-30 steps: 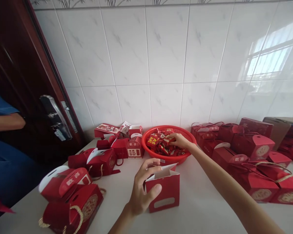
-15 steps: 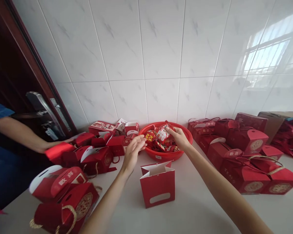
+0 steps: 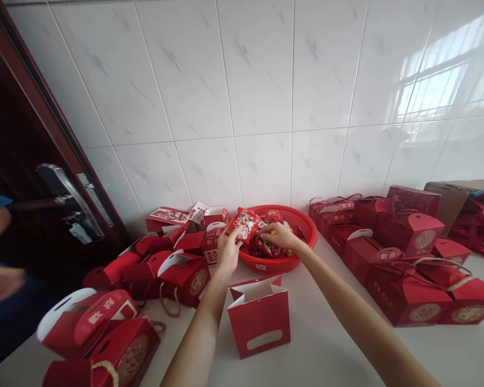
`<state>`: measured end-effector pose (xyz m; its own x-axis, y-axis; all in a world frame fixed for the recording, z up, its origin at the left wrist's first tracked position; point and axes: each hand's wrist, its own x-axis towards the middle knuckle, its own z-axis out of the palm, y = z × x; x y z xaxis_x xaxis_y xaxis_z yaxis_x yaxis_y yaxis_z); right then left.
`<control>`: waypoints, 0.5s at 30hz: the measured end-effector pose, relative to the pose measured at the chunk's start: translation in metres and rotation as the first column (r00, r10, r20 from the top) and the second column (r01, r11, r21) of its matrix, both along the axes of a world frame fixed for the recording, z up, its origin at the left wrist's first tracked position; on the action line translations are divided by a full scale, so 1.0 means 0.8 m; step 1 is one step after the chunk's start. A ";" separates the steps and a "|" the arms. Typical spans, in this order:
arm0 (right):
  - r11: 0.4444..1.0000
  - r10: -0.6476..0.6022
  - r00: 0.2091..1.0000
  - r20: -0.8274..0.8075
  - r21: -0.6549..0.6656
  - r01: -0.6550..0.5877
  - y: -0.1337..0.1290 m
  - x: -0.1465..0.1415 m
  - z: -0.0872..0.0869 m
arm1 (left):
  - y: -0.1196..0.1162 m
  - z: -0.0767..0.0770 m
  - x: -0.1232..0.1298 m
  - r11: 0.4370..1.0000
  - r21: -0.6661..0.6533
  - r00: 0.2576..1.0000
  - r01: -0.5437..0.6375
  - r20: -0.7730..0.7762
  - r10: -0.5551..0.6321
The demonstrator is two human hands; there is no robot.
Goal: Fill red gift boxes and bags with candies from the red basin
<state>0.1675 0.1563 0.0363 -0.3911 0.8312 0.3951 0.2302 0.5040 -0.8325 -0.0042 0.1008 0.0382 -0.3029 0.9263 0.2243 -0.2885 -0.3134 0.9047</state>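
Observation:
My left hand (image 3: 228, 248) pinches a red wrapped packet (image 3: 247, 224) with a printed figure, raised over the near left rim of a red plastic basket (image 3: 274, 265). My right hand (image 3: 281, 236) is down in the basket, its fingers pressed together among the wrapped sweets (image 3: 266, 248). A bit of yellow shows at those fingertips, too small to name. Directly in front of me stands an open-topped red paper box (image 3: 260, 325) with an oval cut-out low on its near side. Its inside is only partly visible.
Red gift boxes (image 3: 403, 290) with rope handles crowd the right side, before a cardboard carton (image 3: 447, 201). More red boxes (image 3: 185, 277) fill the left. A person's blurred hand (image 3: 2, 282) is at the far left, by a dark door (image 3: 28, 134). A tiled wall (image 3: 262, 166) closes the back.
The packet from my right hand is now in my left. My right hand has dipped into the sweets. The other person's hand has drawn back left from the boxes, and my view has shifted slightly.

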 end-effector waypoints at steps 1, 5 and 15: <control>1.000 0.019 0.999 0.032 -0.017 -0.018 0.002 -0.001 -0.005 | 0.001 -0.001 0.000 1.000 -0.005 1.000 -0.002 0.001 0.002; 0.998 -0.040 0.999 0.024 -0.043 0.041 0.009 0.001 -0.016 | 0.003 -0.003 -0.002 1.000 -0.010 1.000 0.001 -0.017 -0.001; 0.984 -0.165 0.909 -0.382 -0.132 0.123 -0.007 0.015 -0.002 | 0.012 -0.024 -0.012 0.996 0.050 0.975 -0.071 -0.207 0.080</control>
